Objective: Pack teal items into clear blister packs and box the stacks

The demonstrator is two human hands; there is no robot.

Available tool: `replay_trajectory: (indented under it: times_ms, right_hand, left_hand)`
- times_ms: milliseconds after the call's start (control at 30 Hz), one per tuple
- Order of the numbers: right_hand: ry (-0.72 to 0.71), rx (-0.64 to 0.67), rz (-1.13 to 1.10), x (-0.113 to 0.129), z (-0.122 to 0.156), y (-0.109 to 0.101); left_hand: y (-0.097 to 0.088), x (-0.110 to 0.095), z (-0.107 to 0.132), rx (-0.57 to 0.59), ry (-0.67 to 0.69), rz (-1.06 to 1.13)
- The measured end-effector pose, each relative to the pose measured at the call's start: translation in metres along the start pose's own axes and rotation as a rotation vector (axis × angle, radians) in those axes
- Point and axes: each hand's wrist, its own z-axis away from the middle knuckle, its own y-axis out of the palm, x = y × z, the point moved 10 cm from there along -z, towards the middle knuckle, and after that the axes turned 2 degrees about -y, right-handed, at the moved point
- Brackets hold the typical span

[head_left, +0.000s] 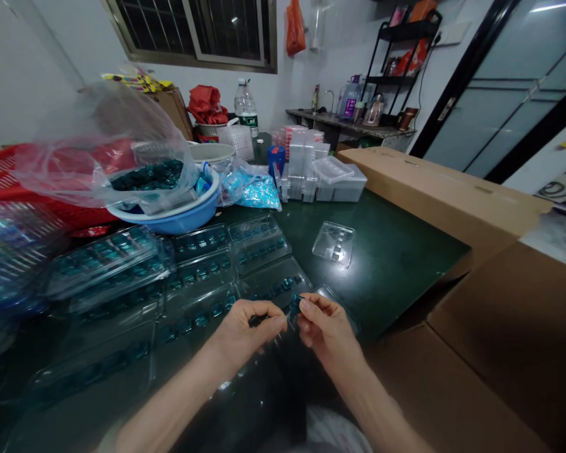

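Observation:
A small teal plastic piece (295, 305) sits between my hands at the edge of a clear blister tray. My right hand (323, 330) pinches it between thumb and fingers. My left hand (245, 328) is curled closed around a dark, thin part that seems joined to it, though the fingers hide most of that part. Beneath and beside my hands lie several clear blister trays (273, 283) filled with teal pieces. A small clear plastic tray (334, 244) rests farther ahead on the dark green tabletop (387, 264).
A blue basin (170, 217) of teal pieces stands under a clear plastic bag (99, 145), with a red basket (9, 176) to the left. Stacked clear containers (311, 173) stand ahead. Brown cardboard box flaps (453, 189) border the table on the right.

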Motion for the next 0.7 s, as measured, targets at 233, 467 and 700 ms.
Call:
replay_trajectory:
  times_ms: [233, 467, 700]
  right_hand:
    - [-0.04, -0.057, -0.122, 0.017, -0.005, -0.02]
    - [-0.056, 0.04, -0.058, 0.01, 0.002, -0.002]
    - [-0.123, 0.074, 0.048, 0.013, 0.007, 0.005]
  left_hand:
    - [-0.008, -0.002, 0.01, -0.041, -0.097, 0.398]
    - [-0.003, 0.012, 0.006, -0.197, -0.18, 0.149]
    - [-0.003, -0.007, 0.006, -0.2, -0.004, -0.051]
